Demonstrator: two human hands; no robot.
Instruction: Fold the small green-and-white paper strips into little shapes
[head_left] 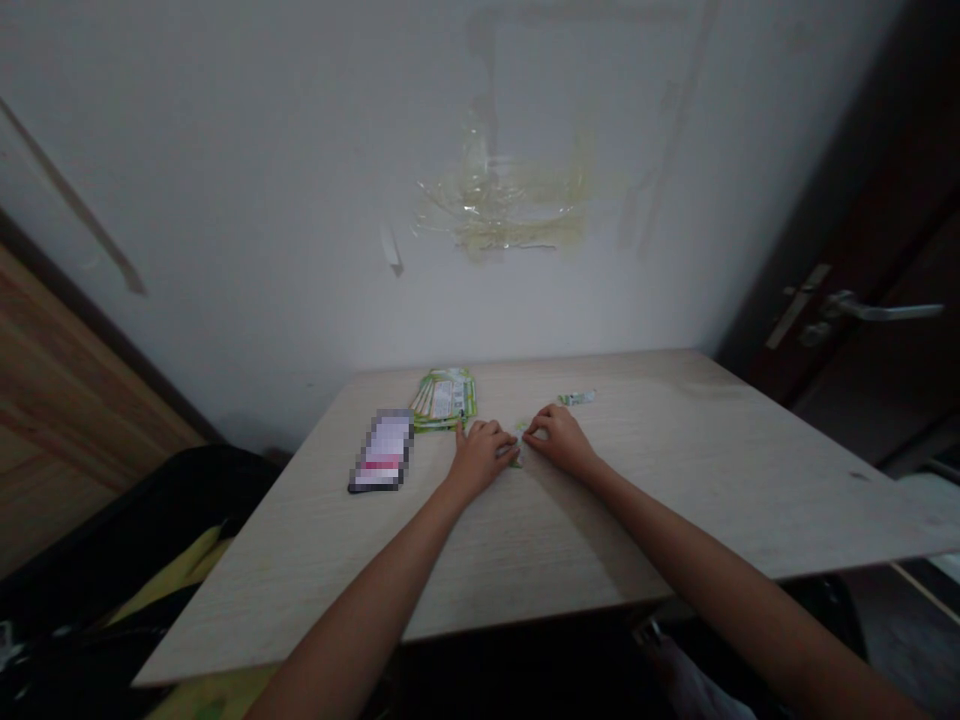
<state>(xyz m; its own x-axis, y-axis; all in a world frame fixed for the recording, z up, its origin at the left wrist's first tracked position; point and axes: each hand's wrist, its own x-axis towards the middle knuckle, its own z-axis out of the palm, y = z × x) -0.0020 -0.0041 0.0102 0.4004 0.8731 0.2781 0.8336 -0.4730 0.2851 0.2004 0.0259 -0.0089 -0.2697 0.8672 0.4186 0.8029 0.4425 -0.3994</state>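
Note:
On the light wooden table, a small green-and-white printed piece (pixel 518 458) lies between my two hands and is partly covered by fingers. My left hand (pixel 482 458) rests beside it, its thumb and bent fingers closed at the piece's left side. From the right, my right hand (pixel 560 438) pinches at the piece's other edge with thumb and forefinger. Whether it is paper or a plastic wrapper I cannot tell. Just beyond my left hand is a fanned stack of green-and-white printed packets (pixel 450 396). A similar narrow strip (pixel 577 398) lies behind my right hand.
A phone (pixel 384 450) with a blurred screen lies at the table's left side. The table (pixel 675 430) meets a wall (pixel 300 200) with peeling tape (pixel 517 205). A dark door with a metal handle (pixel 889 311) stands right. Black and yellow cloth (pixel 176 570) hangs at left.

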